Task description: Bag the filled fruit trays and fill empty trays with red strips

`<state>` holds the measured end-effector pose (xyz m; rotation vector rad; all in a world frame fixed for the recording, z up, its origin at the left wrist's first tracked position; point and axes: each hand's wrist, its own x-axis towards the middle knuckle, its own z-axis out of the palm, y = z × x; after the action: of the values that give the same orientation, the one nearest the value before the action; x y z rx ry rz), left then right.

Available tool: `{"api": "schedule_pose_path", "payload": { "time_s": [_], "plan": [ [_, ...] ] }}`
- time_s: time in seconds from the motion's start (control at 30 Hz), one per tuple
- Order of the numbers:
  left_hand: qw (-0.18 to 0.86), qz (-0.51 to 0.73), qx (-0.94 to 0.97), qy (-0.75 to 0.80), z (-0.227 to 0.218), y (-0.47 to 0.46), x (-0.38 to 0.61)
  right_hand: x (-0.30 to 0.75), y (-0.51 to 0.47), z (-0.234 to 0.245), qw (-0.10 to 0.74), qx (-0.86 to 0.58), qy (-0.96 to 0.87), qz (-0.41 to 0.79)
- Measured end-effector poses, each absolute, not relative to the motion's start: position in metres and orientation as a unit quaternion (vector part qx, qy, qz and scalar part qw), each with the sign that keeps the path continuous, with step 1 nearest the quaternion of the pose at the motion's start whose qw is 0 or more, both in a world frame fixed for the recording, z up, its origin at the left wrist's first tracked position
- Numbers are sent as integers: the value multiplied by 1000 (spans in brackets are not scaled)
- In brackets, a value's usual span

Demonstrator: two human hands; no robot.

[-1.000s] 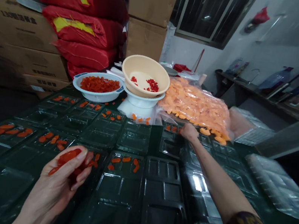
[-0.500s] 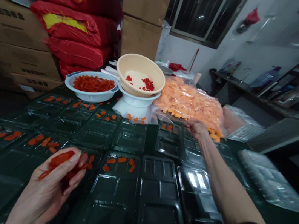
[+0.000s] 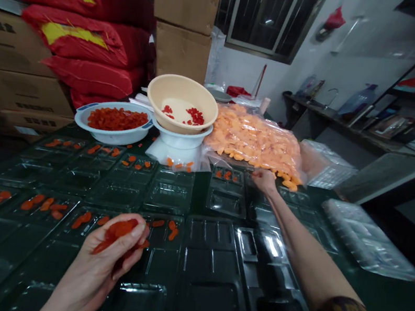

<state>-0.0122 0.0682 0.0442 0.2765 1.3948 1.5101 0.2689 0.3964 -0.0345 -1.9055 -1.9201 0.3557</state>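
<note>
My left hand [image 3: 102, 260] is cupped near the front, its fingers closed round several orange-red fruit slices [image 3: 117, 230]. It hovers over dark green compartment trays [image 3: 209, 262] that cover the table. My right hand [image 3: 264, 180] reaches far out to the open edge of a clear bag of pale orange pieces [image 3: 253, 139], its fingers curled at the bag's mouth; what they hold is hidden. Orange slices [image 3: 166, 227] lie in the compartments of several trays.
A white bowl of red slices [image 3: 113, 121] stands at the back left. A beige bowl [image 3: 182, 103] with a few red bits sits on a white one. Red sacks [image 3: 75, 43] and cardboard boxes [image 3: 182, 18] are stacked behind. Clear tray stacks [image 3: 368, 238] lie right.
My left hand has shifted right with its slices. My right hand went to the bag's edge and has drawn slightly back. The view has turned right.
</note>
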Motion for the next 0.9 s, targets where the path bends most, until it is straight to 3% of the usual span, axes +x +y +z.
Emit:
{"api": "schedule_pose_path", "payload": {
  "time_s": [0.53, 0.77, 0.9],
  "plan": [
    [504, 603, 153, 599, 42, 75, 5, 207, 367, -17, 121, -624, -771, 33],
    [535, 586, 180, 581, 34, 74, -1, 183, 377, -21, 42, -604, -795, 37],
    [520, 594, 145, 597, 36, 72, -2, 182, 382, -17, 58, -612, -788, 36]
  ]
}}
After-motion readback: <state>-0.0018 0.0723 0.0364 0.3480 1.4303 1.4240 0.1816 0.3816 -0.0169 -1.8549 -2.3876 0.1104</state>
